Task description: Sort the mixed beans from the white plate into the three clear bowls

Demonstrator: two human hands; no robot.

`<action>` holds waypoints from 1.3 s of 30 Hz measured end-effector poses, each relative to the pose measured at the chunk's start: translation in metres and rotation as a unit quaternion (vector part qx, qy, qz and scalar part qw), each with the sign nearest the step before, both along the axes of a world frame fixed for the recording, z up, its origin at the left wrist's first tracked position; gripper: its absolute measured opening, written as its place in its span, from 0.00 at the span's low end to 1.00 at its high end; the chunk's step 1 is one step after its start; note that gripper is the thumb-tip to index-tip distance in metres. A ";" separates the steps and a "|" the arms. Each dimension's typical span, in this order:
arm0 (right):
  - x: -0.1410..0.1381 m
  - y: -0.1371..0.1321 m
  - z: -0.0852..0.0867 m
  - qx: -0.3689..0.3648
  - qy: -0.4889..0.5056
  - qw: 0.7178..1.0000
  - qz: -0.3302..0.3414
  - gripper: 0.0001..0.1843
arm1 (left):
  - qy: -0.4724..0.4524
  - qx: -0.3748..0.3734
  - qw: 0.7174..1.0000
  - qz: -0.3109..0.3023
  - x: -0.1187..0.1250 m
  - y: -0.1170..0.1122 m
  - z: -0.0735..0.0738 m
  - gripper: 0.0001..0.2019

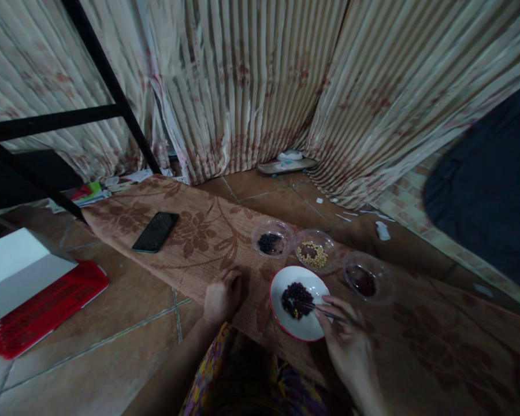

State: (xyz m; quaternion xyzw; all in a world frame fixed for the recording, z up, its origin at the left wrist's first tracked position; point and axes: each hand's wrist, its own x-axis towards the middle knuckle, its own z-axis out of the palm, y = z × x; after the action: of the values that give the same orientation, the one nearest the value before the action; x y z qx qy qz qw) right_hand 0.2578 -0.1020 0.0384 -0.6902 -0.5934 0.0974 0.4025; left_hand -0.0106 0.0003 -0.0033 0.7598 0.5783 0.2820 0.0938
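Observation:
A white plate with a red rim (pixel 312 328) lies on a brown flowered mat (pixel 199 237) and holds a heap of mixed dark and pale beans (pixel 297 300). My right hand (pixel 344 338) is closed on thin metal tweezers (pixel 325 312) whose tips reach into the heap. My left hand (pixel 222 296) rests curled on the mat, left of the plate, its fingers closed with nothing visible in them. Behind the plate stand three clear bowls: one with black beans (pixel 270 242), one with pale beans (pixel 314 255), one with dark red beans (pixel 364 280).
A black phone (pixel 155 231) lies on the mat at the left. A red tray (pixel 39 309) and a white box (pixel 13 266) sit on the tiled floor at far left. Striped curtains (pixel 251 81) hang behind. A black metal frame (pixel 104 69) crosses the upper left.

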 end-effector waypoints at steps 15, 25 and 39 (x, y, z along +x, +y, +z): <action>-0.006 0.002 -0.002 -0.039 0.034 0.998 0.024 0.14 | -0.008 -0.007 1.000 0.003 0.000 0.000 0.001 0.08; -0.005 0.002 -0.005 -0.022 0.037 0.999 0.019 0.14 | -0.015 -0.004 1.000 -0.001 0.000 0.000 0.002 0.08; 0.030 0.069 0.041 0.164 0.075 0.977 -0.112 0.14 | 0.001 0.003 1.000 0.008 0.000 0.002 0.001 0.09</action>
State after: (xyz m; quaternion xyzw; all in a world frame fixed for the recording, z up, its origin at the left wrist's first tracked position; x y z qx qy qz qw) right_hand 0.2881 -0.0329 0.0793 -0.6676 -0.4885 0.0042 0.5618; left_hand -0.0108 0.0021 -0.0022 0.7554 0.5839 0.2838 0.0887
